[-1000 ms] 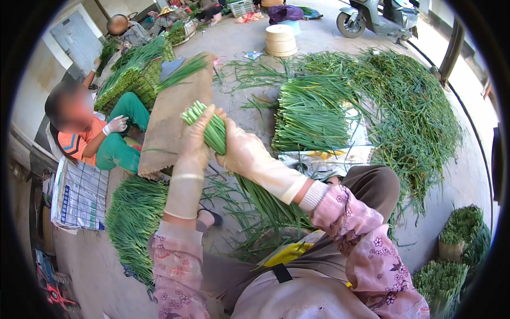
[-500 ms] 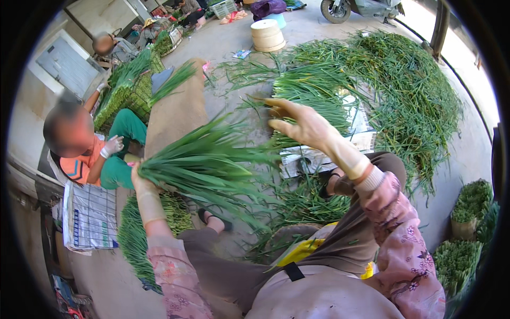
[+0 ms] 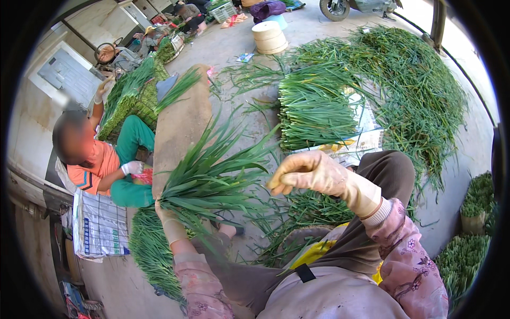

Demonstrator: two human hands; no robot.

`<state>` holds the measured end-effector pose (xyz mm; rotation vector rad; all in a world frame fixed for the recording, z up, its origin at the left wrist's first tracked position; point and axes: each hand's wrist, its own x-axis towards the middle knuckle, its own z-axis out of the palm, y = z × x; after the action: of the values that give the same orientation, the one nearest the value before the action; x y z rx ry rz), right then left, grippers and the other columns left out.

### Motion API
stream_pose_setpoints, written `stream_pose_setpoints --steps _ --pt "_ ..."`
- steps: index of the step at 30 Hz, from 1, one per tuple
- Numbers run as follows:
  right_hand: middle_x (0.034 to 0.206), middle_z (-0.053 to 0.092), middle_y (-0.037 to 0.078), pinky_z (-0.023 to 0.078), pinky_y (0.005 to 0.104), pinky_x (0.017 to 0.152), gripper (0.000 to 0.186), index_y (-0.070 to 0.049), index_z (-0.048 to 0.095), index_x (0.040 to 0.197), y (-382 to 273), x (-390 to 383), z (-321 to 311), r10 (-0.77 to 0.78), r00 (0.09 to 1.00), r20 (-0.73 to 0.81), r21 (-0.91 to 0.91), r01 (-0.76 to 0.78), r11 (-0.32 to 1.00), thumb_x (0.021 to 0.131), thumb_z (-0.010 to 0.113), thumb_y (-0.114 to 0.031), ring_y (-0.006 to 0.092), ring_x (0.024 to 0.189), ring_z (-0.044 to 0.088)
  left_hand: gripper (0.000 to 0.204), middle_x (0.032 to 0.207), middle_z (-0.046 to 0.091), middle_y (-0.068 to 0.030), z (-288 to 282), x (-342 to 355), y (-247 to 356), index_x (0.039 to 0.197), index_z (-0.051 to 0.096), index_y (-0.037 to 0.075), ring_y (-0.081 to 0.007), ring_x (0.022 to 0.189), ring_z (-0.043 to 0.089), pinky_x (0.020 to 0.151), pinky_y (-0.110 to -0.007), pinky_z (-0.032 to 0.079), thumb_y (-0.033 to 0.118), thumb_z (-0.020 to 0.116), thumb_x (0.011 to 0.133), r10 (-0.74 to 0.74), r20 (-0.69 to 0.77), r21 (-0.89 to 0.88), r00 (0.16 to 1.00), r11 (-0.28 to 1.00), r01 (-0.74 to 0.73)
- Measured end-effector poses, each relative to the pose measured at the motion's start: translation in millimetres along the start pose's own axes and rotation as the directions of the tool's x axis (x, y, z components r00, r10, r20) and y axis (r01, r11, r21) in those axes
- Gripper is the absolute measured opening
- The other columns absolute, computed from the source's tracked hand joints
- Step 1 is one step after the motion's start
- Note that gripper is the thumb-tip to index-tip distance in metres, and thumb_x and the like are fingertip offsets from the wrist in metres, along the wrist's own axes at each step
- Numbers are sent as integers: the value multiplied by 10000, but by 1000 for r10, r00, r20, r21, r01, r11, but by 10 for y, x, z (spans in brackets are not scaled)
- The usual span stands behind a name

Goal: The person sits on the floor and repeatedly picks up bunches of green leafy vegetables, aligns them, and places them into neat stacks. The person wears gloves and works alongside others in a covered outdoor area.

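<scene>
A bunch of long, flat green chives (image 3: 212, 173) is gripped at its stem end by my left hand (image 3: 171, 219), in a pale glove. Its leaves fan out to the right and partly cover that hand. To the right of the leaf tips, apart from them, my gloved right hand (image 3: 313, 173) hangs with fingers curled in and closed. Whatever may be inside those fingers is hidden. Beyond the right hand, a neat stack of chives (image 3: 316, 109) lies on a white printed sheet (image 3: 369, 141).
A large loose heap of chives (image 3: 419, 95) spreads at the right. On the left, a seated co-worker (image 3: 98, 159) sits beside a brown board (image 3: 183, 125) and a wire basket (image 3: 101, 223). More chives (image 3: 154, 250) stand near my left arm. Cream tubs (image 3: 270, 37) stand farther back.
My right hand has come down toward me from over the stacked chives, and its spread fingers have closed. My left hand and its bunch have shifted slightly right and nearer. The co-worker's arm has risen.
</scene>
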<state>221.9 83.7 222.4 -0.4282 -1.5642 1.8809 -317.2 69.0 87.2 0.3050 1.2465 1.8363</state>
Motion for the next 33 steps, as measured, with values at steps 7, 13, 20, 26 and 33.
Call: stream_pose_setpoints --steps 7,13,20,26,33 --pt "826 684 97 504 300 606 282 -87 648 1077 77 466 91 69 997 -27 -588 -71 806 833 664 -227 156 698 640 299 954 661 -106 356 -207 -113 945 650 62 -272 885 614 811 -418 498 303 499 852 -10 -66 22 998 1000 12" --pt "761 658 123 492 368 627 274 -64 644 960 112 553 348 -89 995 50 -803 93 589 764 712 -244 294 696 631 309 893 663 -95 137 -98 -60 902 639 64 -267 815 624 763 -413 515 306 447 882 23 -24 12 999 1000 -22" --pt "742 614 136 468 413 645 238 -77 636 894 198 572 465 -29 1000 5 -824 21 567 767 691 -271 334 730 600 308 876 658 -100 293 -179 -141 889 633 63 -277 812 620 760 -417 515 309 449 871 35 -27 -41 999 998 -37" --pt "755 590 130 462 428 671 212 -49 614 807 483 558 416 -341 937 73 -852 236 468 770 678 -249 350 770 585 283 880 655 -105 413 -259 -191 893 627 60 -285 822 616 770 -428 511 297 480 842 22 -21 -62 1000 998 -24" --pt "748 611 110 468 395 640 138 -81 643 833 460 548 394 -421 894 152 -929 275 249 808 635 -216 320 730 587 339 953 646 -111 317 -183 -197 920 621 57 -293 904 598 826 -446 490 332 435 855 -3 24 -137 1000 991 6"
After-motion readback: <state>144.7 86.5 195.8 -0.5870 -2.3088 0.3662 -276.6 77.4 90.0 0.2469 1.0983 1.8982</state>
